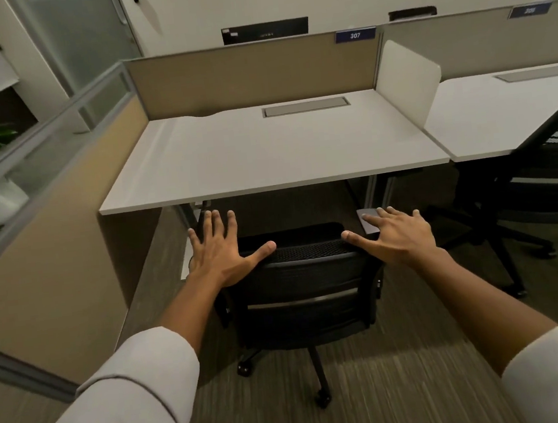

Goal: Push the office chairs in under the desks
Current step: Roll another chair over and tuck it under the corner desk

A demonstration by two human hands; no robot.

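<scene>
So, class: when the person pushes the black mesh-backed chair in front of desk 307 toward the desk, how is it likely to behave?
The chair will probably roll easily, since it stands on castors. It may swivel off line on its single central post, so both hands, left and right, at the backrest's top corners should steady it. The carpet may add some drag.

Two office chairs [308, 287] [551, 162], two desks [264, 151] [501, 108], two hands [221, 251] [398, 233], two number plates [355, 35] [530, 10]
</scene>
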